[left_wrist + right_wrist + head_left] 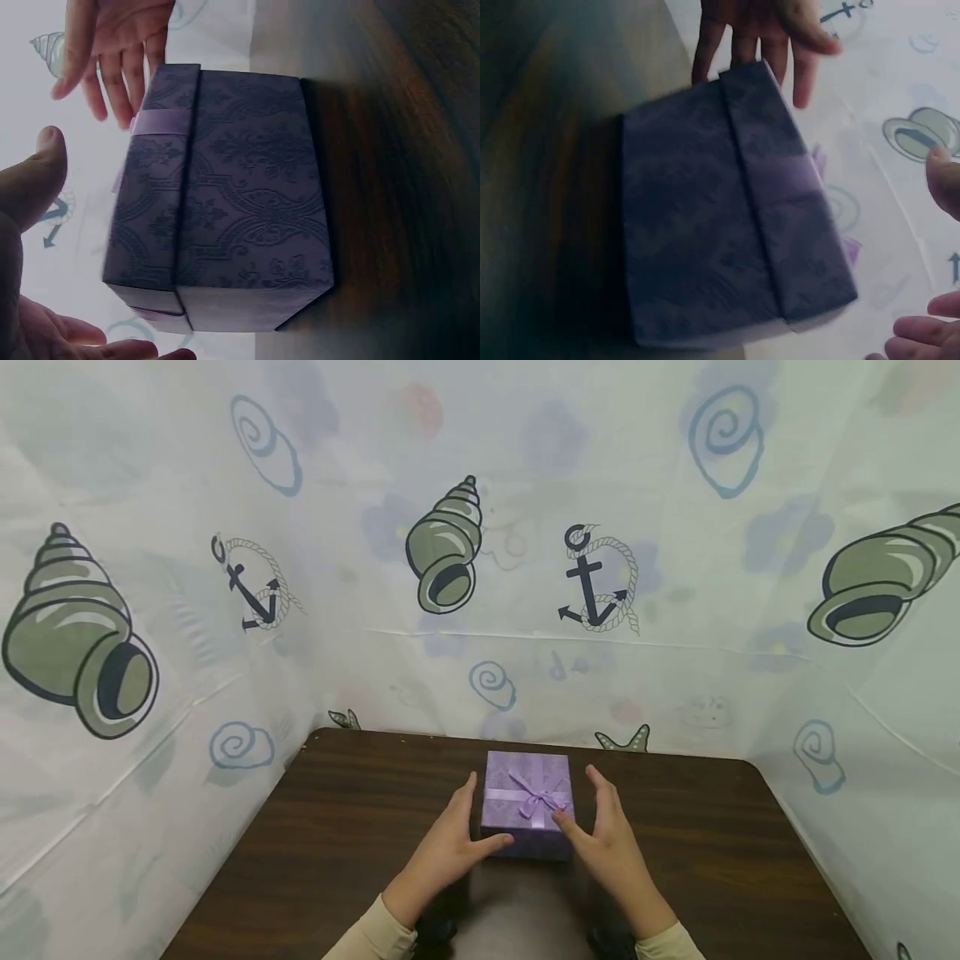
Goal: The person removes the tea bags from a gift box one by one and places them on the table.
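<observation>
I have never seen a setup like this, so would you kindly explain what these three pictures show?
There is no machine here: a person is working bare-handed. The wide picture comes from a camera worn on the head, looking forward and down; the other two come from cameras on the left and right wrists. On the dark table sits a purple box with a lilac bow on top. The left hand and right hand are open on either side of it, so nothing is held.
</observation>
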The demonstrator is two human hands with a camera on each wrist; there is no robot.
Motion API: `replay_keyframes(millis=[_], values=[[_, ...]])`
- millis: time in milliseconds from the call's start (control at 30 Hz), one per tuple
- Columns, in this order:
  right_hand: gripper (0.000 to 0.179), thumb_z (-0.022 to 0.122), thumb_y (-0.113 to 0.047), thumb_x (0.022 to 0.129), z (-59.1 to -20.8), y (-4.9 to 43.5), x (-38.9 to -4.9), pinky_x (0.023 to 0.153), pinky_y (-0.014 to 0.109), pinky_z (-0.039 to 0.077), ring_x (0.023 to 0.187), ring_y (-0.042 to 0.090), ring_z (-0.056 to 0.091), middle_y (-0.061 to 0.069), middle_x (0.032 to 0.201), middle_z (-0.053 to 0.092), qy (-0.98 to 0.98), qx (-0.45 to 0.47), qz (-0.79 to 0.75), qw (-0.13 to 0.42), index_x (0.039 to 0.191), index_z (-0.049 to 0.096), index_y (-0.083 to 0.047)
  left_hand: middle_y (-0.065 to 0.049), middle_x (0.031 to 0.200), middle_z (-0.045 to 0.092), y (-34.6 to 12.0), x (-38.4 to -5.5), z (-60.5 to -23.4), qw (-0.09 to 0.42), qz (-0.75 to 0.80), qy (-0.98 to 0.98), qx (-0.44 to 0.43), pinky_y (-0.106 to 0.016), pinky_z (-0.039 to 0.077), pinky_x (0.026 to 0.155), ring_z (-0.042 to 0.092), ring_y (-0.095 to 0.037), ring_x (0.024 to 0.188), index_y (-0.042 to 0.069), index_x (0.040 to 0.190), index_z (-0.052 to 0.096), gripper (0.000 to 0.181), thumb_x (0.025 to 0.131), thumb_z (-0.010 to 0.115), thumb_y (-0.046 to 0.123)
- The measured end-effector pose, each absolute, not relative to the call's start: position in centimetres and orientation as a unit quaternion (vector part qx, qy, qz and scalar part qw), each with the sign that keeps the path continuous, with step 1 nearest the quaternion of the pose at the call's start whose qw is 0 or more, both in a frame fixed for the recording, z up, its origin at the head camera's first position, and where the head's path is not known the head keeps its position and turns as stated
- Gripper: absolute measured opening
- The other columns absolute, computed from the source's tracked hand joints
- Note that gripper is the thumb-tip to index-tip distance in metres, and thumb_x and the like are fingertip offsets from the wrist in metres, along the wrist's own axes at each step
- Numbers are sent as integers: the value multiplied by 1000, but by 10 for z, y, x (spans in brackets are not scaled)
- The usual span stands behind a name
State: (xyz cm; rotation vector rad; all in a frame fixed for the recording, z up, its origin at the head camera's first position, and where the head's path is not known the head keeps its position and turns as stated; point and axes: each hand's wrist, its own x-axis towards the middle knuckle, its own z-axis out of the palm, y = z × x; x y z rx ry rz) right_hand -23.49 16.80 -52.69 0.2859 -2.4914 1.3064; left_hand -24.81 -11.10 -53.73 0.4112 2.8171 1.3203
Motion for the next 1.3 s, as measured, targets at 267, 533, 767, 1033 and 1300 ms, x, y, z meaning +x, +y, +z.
replay_keyframes(millis=[267,533,767,1033,1300], values=[[106,86,-41,96,-565,157,-249,127,66,33,160,49,38,29,173,34,-856,89,502,83,170,23,1,-22,181,22,-113,-253,-549,17,434,891,128,-65,32,129,33,-43,164,6,176,14,123,91,84,60],[105,90,-35,92,-593,154,-255,128,67,31,157,45,41,26,170,41,-831,75,546,68,170,27,-6,-24,179,24,-114,-258,-558,15,440,887,140,-63,32,130,37,-43,162,1,174,16,119,94,82,58],[104,91,-35,91,-602,158,-256,128,64,32,158,40,42,20,171,42,-821,77,561,76,171,30,-11,-27,174,36,-111,-260,-562,-9,425,891,157,-61,34,129,38,-43,161,-4,170,27,105,98,81,50],[93,83,-18,99,-614,172,-256,115,11,35,157,24,42,12,174,40,-769,110,628,46,174,28,-28,-21,169,48,-109,-262,-560,-28,431,886,171,-59,38,127,47,-39,157,-1,169,35,94,100,81,43],[90,82,-15,99,-618,171,-257,113,10,41,146,-6,45,12,174,40,-741,123,658,52,173,32,-27,-18,166,51,-111,-263,-562,-28,442,881,167,-58,43,123,53,-37,152,1,169,36,94,99,82,43]])
